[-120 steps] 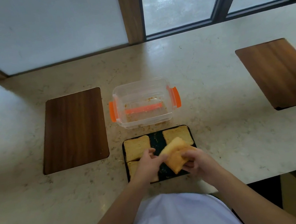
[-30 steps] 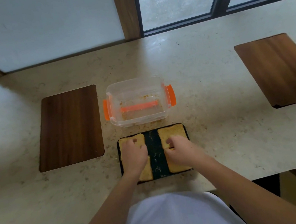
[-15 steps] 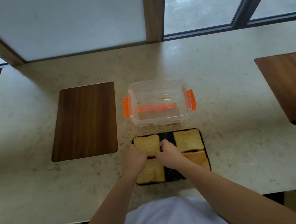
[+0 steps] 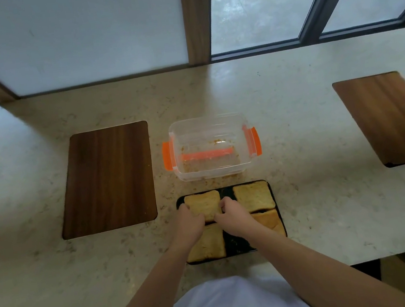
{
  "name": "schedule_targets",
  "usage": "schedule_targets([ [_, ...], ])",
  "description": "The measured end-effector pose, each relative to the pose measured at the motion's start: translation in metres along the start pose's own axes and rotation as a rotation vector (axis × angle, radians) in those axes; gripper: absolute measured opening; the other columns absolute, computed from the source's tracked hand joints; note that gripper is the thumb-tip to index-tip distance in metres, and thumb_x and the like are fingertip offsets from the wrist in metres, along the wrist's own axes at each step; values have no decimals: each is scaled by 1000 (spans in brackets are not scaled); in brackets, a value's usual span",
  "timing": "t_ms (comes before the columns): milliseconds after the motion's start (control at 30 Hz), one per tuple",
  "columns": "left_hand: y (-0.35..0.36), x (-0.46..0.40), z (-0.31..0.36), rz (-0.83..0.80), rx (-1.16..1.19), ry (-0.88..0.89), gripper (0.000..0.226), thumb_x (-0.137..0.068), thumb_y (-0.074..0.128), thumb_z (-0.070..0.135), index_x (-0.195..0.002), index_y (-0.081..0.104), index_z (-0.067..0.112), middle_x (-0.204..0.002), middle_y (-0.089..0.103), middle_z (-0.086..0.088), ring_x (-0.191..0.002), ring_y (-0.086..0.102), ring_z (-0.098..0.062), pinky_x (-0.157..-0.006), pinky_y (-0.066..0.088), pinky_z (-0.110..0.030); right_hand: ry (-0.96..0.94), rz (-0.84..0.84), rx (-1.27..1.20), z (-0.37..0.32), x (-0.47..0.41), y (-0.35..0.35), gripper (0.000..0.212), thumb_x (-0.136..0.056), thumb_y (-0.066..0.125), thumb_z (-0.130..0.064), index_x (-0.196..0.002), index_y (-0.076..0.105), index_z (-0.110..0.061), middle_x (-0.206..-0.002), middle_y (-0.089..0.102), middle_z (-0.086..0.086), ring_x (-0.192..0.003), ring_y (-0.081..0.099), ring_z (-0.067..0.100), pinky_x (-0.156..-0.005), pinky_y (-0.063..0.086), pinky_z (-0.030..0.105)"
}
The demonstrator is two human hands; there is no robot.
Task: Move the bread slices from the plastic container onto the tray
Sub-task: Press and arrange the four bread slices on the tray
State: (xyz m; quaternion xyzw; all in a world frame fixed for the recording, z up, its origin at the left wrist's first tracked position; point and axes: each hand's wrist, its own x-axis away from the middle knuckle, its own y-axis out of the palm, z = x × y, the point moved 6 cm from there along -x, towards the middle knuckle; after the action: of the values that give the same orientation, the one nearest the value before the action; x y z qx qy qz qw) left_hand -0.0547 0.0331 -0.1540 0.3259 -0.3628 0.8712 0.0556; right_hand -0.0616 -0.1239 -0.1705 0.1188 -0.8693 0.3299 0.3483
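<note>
A black tray [image 4: 234, 248] lies at the counter's near edge with several toasted bread slices on it. My left hand [image 4: 188, 223] and my right hand [image 4: 233, 216] grip the two sides of the far-left slice [image 4: 203, 204], which still rests on the tray. Another slice [image 4: 253, 197] lies at the far right, one [image 4: 207, 245] at the near left, and one [image 4: 269, 221] at the near right, partly hidden by my right arm. Just beyond the tray stands the clear plastic container [image 4: 211, 147] with orange clips, holding only crumbs.
A dark wooden board [image 4: 107, 178] lies left of the container, and another [image 4: 392, 118] far to the right. Crumbs are scattered on the pale stone counter [image 4: 318, 202] between container and tray. A window runs along the counter's far side.
Four seconds ago both hands held a slice above the tray; it now lies at the near right. Since then both hands have moved to the far-left slice and closed on its edges.
</note>
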Motion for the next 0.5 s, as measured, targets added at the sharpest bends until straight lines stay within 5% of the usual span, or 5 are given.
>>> schedule_targets([
  [67, 4, -1, 6, -8, 15, 2, 58, -90, 59, 20, -144, 41, 6, -104, 53, 1, -78, 58, -12, -62, 48, -32, 7, 13, -10, 2, 0, -6, 50, -95, 58, -31, -139, 44, -13, -126, 54, 7, -94, 59, 17, -60, 46, 27],
  [200, 12, 2, 19, -24, 9, 59, 62, -89, 58, 21, -146, 41, 4, -132, 55, -16, -104, 63, -31, -82, 53, -44, 18, 35, -27, 11, 2, -21, 49, -94, 60, -33, -137, 46, -13, -118, 58, 6, -89, 60, 16, -55, 42, 25],
  [500, 0, 20, -15, 61, 70, 94, 49, -91, 62, 24, -136, 51, 9, -133, 55, -9, -111, 54, -17, -87, 42, -29, 1, 0, -97, 24, 27, -8, 44, -93, 62, -32, -132, 48, -16, -101, 59, -5, -84, 61, 10, -65, 54, 30],
])
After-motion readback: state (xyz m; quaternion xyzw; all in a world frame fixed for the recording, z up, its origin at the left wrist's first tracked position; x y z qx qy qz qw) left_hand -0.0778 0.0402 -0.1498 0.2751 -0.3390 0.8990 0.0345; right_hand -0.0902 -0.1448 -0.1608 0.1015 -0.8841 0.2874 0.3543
